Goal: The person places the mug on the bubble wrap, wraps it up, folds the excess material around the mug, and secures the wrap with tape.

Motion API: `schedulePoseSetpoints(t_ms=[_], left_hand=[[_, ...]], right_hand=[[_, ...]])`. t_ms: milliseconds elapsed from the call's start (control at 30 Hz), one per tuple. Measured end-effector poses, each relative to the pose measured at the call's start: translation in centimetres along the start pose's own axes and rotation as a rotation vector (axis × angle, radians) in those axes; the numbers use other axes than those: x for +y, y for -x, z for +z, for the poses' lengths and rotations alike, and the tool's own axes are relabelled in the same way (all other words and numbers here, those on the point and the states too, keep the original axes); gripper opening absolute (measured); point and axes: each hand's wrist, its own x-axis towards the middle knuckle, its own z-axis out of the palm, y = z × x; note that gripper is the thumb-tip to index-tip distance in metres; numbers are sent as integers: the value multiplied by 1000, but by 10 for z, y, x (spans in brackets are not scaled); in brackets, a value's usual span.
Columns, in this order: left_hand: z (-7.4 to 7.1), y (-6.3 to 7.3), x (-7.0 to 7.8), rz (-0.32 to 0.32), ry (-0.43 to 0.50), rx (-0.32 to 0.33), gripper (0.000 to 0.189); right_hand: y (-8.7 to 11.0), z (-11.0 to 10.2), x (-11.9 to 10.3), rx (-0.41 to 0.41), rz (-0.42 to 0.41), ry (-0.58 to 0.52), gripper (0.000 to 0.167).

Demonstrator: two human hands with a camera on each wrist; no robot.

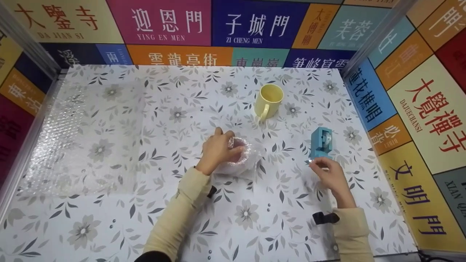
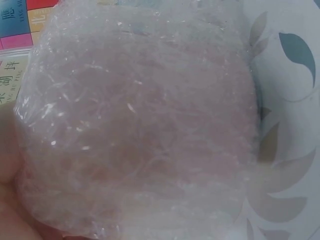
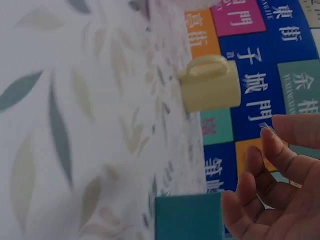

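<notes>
Nearest to me, my right hand [image 1: 329, 174] hovers just above the floral tablecloth [image 1: 109, 225], thumb and forefinger pinched on a short strip of clear tape [image 3: 265, 127]; the other fingers [image 3: 245, 200] are loosely curled. The strip is small and glassy, best seen in the right wrist view. Just beyond this hand, nearly touching it, stands the teal tape dispenser [image 1: 321, 142].

To the left of the right hand, and well apart from it, my left hand [image 1: 218, 151] grips the bubble-wrapped bundle [image 1: 238, 160], fingers curled over its top, pressing it onto the tablecloth. The left wrist view shows the bundle [image 2: 140, 125] filling the frame: clear wrap over a pale pinkish object that I cannot identify. Whether the loose edge of the wrap is held shut under the fingers is hidden.

Further out, beyond both hands, a pale yellow mug [image 1: 268, 101] stands upright and unwrapped, its handle towards me. Far left of the left hand lies a flat sheet of bubble wrap [image 1: 80, 138].

Status, as I judge it: the first item is wrapped and tape is drawn, but no tape is yet visible on the bundle. Sealing is left, and the mug and spare sheet are untouched.
</notes>
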Motion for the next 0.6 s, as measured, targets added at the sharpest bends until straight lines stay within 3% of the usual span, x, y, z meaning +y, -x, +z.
schedulePoseSetpoints(t_ms=[167,300,433,600], left_hand=[[0,0,1,0,4,-1,53],[1,-1,0,5,13,-6,53],[0,-1,0,9,7,-2,52],[1,0,0,7,-7,10,52]], right_hand=[[-6,21,-48,-43,-288,-231,5],[-14,41,-79,-129,-473,-339,5],[-23,58,-92,-200,-530,-377,5],[-30,75,-99,-246,-534,-350,5]])
